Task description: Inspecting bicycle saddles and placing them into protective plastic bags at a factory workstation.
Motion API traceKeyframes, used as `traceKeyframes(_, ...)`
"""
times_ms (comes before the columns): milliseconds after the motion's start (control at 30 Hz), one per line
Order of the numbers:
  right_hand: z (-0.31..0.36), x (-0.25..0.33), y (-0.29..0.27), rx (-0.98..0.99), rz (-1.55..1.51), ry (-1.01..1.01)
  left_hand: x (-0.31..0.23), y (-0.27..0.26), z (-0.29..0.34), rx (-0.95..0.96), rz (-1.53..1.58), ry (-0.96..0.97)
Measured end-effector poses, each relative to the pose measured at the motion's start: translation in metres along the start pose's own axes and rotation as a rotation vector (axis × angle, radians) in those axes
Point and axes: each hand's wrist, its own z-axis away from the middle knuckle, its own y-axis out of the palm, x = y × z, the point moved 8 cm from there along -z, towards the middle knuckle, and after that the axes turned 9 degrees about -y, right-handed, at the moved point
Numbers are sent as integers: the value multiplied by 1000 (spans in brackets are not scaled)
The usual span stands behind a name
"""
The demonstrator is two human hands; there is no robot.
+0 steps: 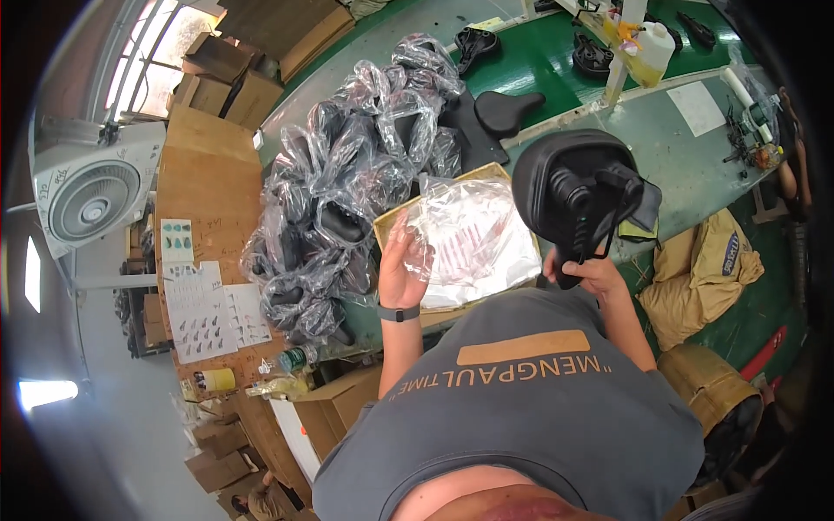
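My right hand (pixel 591 274) grips a black bicycle saddle (pixel 539 187) by its narrow nose. The saddle is raised with its underside, springs and rails showing. At the left end of a shallow box (pixel 469 306), my left hand (pixel 402 262) holds the edge of a clear plastic bag (pixel 443 213), its fingers partly behind the film. More flat clear bags (pixel 499 247) lie stacked in the box. Left of the box is a large heap of plastic-wrapped saddles (pixel 347 165). An unwrapped black saddle (pixel 506 113) rests on the green table beyond the box.
A white fan (pixel 94 204) stands at the left by a wooden board (pixel 204 165) with paper sheets. On the far green surface are loose saddles (pixel 592 56) and a jug of yellow liquid (pixel 651 54). A yellow sack (pixel 699 278) sits at my right, cardboard boxes (pixel 339 404) at my lower left.
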Motion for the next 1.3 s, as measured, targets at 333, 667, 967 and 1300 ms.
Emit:
traceKeyframes(333, -26, -31, 59, 97, 535, 169, 56, -14, -15, 91, 104, -151)
traceKeyframes(667, -23, -73, 59, -87, 707, 40, -10, 111, 104, 427, -1054, 683)
traceKeyframes(967, -22, -58, 116, 66, 678, -59, 51, -5, 74, 241, -359, 30)
traceKeyframes(1300, -43, -23, 150, 228, 762, 73, -148, -119, 36, 31, 298, 299)
